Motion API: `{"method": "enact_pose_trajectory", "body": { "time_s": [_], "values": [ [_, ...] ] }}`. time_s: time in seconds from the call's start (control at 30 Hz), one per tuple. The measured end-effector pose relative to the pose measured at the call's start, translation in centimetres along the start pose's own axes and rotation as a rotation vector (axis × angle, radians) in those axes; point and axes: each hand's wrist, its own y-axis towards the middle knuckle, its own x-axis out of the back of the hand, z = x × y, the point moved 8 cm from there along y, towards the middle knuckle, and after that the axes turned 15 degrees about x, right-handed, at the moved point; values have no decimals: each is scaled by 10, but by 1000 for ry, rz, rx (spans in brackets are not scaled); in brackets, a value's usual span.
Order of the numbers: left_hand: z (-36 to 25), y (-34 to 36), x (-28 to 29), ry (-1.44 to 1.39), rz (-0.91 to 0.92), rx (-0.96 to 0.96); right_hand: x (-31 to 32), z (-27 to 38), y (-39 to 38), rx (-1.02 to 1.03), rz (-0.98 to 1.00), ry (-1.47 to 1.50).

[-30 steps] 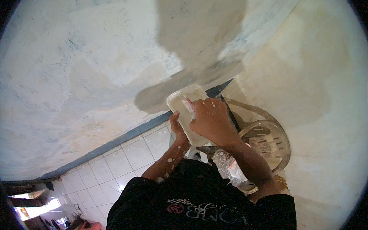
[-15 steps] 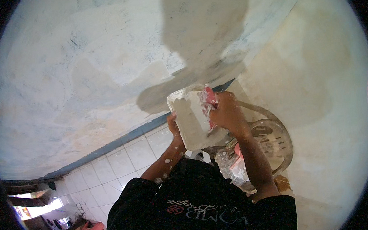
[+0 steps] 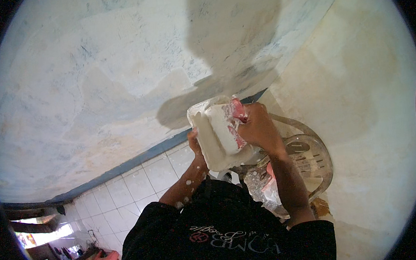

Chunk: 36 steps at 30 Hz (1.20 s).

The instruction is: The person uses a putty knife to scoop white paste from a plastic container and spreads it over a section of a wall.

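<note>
With the plastic chair (image 3: 309, 160) beside the right forearm (image 3: 288, 182), the shallow tray (image 3: 219, 164) of pale paste (image 3: 208, 135) wants level support from the left hand (image 3: 194, 142), gripping its left rim, fingers mostly hidden, while the right hand (image 3: 259, 127), closed around the red scraper (image 3: 238, 110) over it, should draw evenly.

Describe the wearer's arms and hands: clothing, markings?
Left hand and right hand are ungloved. Forearms are bare below a black short-sleeved fabric shirt with pale lettering and a round red emblem. Whitish splotches dot the left forearm.
</note>
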Motion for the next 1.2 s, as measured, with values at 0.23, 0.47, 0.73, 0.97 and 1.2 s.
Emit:
{"method": "enact_pose_trajectory", "body": {
  "time_s": [0.23,0.47,0.73,0.97,1.2],
  "values": [
    [-2,-3,6,8,-71,29,6,0,-4,-18,-76,-107],
    [-3,-2,1,35,-55,31,-13,-15,-7,31,-68,-51],
    [-1,-1,-6,36,-11,96,-8,13,-3,44,-43,-25],
    [-12,-3,-7,102,-81,-19,-19,2,-3,-45,22,140],
    [-17,-5,2,77,-193,-107,-10,2,-4,29,-82,-74]
  ]
}}
